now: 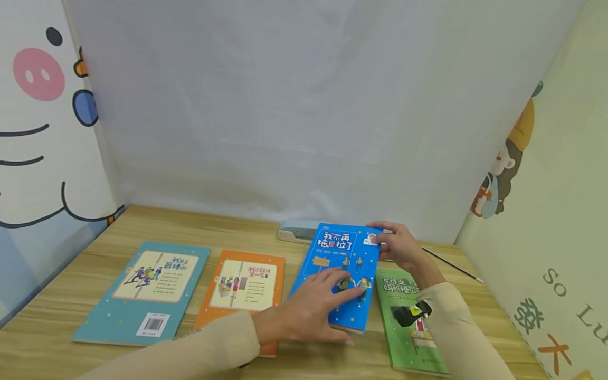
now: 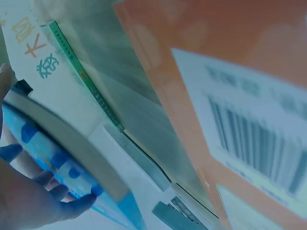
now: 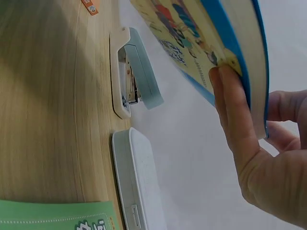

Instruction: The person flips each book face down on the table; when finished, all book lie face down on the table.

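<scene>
A blue paperback book [image 1: 332, 285] is held tilted up off the table, its illustrated front cover facing me. My right hand [image 1: 404, 248] grips its top right corner; in the right wrist view the fingers [image 3: 235, 110] lie on the pale back cover and the thumb is on the other side. My left hand [image 1: 313, 301] rests spread across the lower front cover, thumb by the bottom edge. A green book [image 1: 399, 327] lies under my right forearm, partly hidden. Left of the blue book lies an orange book [image 1: 280, 264], partly covered by my left sleeve.
A teal book [image 1: 190, 264] lies back cover up at the left. Behind the blue book are a stapler [image 3: 139, 72] and a pale oblong case [image 3: 139, 177]. At the right a thin dark stick [image 1: 451, 264] lies near the printed wall. A white cloth [image 1: 304, 105] hangs along the table's back.
</scene>
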`<control>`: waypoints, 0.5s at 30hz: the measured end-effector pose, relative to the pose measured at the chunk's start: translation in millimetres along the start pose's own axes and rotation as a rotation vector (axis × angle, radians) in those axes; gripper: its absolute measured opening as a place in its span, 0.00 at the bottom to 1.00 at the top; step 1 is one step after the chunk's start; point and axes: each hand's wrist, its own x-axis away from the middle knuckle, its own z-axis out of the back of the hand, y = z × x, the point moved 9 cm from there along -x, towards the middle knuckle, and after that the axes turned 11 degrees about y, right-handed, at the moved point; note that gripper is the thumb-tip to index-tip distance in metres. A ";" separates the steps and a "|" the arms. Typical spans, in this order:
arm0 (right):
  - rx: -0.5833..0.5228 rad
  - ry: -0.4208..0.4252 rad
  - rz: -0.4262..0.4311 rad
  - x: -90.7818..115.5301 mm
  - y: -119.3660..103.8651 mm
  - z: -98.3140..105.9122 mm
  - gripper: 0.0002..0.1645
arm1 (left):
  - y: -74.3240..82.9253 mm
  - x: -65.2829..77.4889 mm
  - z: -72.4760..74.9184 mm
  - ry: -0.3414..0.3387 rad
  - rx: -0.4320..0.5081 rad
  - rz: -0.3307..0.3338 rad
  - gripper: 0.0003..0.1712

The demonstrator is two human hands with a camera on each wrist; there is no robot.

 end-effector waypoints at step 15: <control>-0.048 0.069 -0.022 4.4 -7.6 -4.2 0.28 | 7.2 -6.4 4.7 0.157 0.090 0.077 0.45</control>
